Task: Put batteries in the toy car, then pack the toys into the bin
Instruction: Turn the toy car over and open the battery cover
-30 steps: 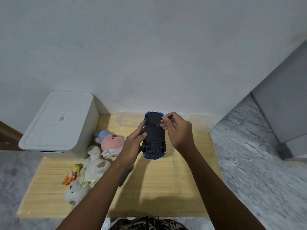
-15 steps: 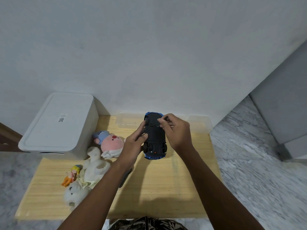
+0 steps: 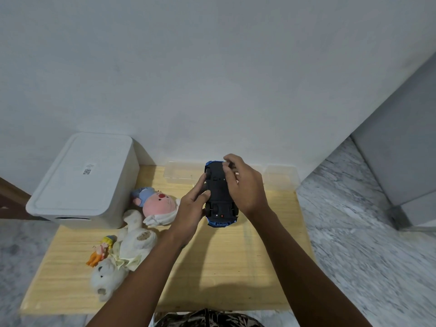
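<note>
A blue toy car point(image 3: 219, 197) is held upside down above the wooden table point(image 3: 224, 267), its black underside facing me. My left hand point(image 3: 191, 211) grips its left side, thumb on the underside. My right hand point(image 3: 243, 182) curls over the car's right side and far end, fingertips on the underside. A lidded white bin point(image 3: 82, 182) stands at the table's back left. A pink-faced plush point(image 3: 157, 204), a white plush bear point(image 3: 127, 253) and a small orange figure point(image 3: 100, 251) lie on the left. No batteries are visible.
A clear plastic box point(image 3: 280, 178) stands against the wall behind the car. Marble floor point(image 3: 354, 244) surrounds the low table, with a grey cabinet point(image 3: 405, 166) to the right. My left forearm crosses over the table's front.
My right hand has slid further over the car's far end, with its fingers curling higher on the underside. The car stays held in about the same place.
</note>
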